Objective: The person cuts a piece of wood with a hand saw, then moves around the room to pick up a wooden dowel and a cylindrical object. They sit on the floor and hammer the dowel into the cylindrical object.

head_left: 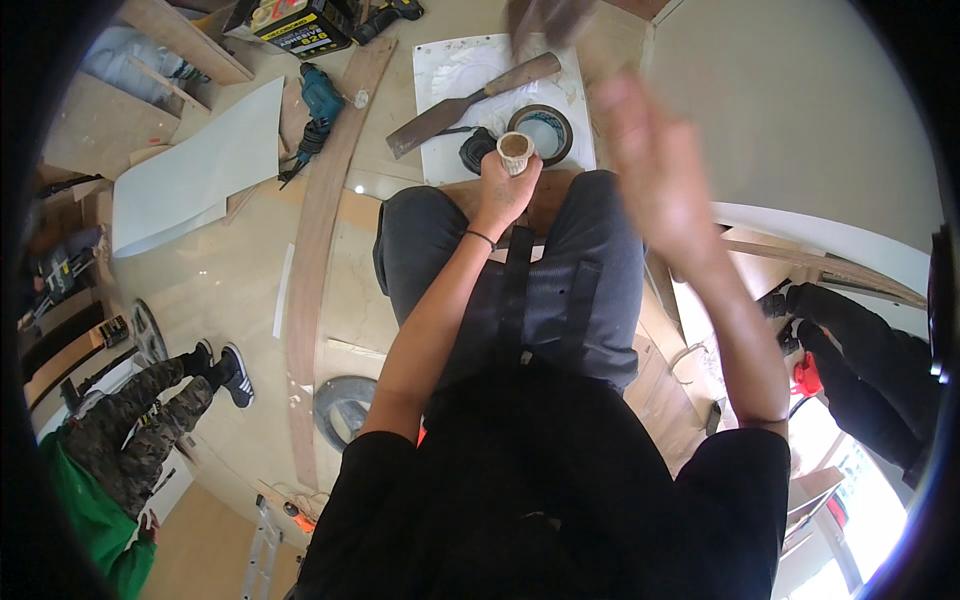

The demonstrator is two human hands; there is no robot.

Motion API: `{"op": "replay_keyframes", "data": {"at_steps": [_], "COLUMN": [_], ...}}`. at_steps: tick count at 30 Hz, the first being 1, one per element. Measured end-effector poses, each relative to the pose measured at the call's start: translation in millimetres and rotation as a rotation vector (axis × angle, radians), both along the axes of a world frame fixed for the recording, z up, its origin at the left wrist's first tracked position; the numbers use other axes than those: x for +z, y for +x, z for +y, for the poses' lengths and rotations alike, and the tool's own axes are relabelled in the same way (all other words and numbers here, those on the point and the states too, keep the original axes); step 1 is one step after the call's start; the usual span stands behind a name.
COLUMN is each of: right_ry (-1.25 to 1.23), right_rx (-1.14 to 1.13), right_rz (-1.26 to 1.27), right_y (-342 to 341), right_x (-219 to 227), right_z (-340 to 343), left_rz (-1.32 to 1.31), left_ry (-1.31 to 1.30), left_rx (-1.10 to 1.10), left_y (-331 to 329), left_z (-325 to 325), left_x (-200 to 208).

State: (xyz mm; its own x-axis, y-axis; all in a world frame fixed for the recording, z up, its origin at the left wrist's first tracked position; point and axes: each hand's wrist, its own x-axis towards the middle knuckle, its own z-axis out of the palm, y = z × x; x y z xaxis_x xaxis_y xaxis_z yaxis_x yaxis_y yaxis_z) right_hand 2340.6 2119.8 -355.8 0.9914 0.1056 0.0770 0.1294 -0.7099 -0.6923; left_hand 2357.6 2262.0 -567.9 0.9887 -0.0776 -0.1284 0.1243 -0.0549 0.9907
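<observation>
My left hand is closed around a small pale cup with brown stuff inside, held over my knees. My right hand is raised and blurred, fingers spread, holding nothing that I can see. Just beyond the cup lies a white board with a wide-bladed scraper with a wooden handle and a roll of tape on it. I am seated, in grey trousers and a black shirt.
A long curved wooden strip runs along the floor at left. A teal power drill, a white sheet and a yellow-black box lie beyond. One person in camouflage trousers sits at left; another in black at right.
</observation>
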Motion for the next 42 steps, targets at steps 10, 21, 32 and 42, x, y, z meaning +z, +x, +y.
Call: {"op": "replay_keyframes", "data": {"at_steps": [10, 21, 32, 42], "right_ry": [0.077, -0.12, -0.204, 0.246], "right_rx": [-0.008, 0.025, 0.08, -0.327], "right_rz": [-0.027, 0.213, 0.381, 0.326], "right_y": [13, 12, -18, -58], "right_x": [4, -7, -60, -59], "right_z": [-16, -19, 2, -20], "left_rz": [-0.016, -0.097, -0.067, 0.042], "left_ry": [0.003, -0.034, 0.114, -0.043], "left_rx": [-0.022, -0.029, 0.026, -0.052], "left_y": [2, 0, 0, 10], "left_z": [0, -3, 1, 3], "left_x": [-5, -6, -5, 1]}}
